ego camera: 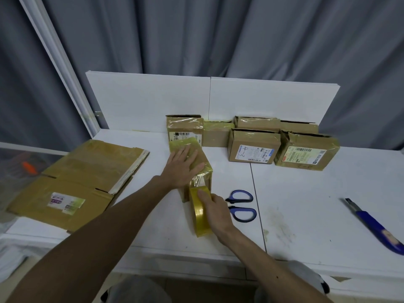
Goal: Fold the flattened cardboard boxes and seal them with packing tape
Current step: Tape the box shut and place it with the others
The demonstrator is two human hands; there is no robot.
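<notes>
Background: grey pleated curtains hang behind a white table; upright white panels stand along the table's far edge.
Box in work: a small brown cardboard box, wrapped in glossy yellowish tape, sits near the middle of the table, its short end towards the near edge.
Left hand: lies flat on top of the box, fingers straight and spread, pressing down and gripping nothing.
Right hand: holds a roll of clear yellowish packing tape just in front of the box's near end, thumb on the outer band, the other fingers wrapped round the right side.
Tape strip: runs from the roll up onto the box's near end.
Flattened stock: a flat sheet of brown cardboard with a small printed label lies at the left of the table, well apart from the box.
Folded boxes: a cluster of taped brown cardboard boxes with shipping labels stands at the far side, against the panels.
Tools: blue-handled scissors lie just right of the right hand; a blue utility knife lies near the right edge.
</notes>
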